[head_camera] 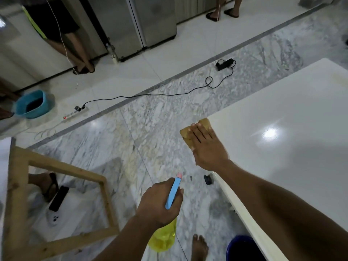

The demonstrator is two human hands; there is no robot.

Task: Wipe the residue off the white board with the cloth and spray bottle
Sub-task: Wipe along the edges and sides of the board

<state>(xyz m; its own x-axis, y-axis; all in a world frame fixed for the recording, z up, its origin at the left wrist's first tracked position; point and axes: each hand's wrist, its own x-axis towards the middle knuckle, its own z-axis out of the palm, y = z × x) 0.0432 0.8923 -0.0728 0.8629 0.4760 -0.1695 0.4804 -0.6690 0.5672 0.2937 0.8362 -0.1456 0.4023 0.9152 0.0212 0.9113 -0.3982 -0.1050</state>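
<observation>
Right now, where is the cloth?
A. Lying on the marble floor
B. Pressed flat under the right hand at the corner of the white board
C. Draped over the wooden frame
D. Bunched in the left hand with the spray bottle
B: the right hand lies flat on the tan cloth at the corner of the white board, while the left hand holds only the spray bottle.

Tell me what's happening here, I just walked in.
A person is cleaning a white board. Their right hand presses a tan cloth flat at the board's near corner, part of it hanging past the edge. Their left hand holds a yellow spray bottle off to the side, over the floor.
</observation>
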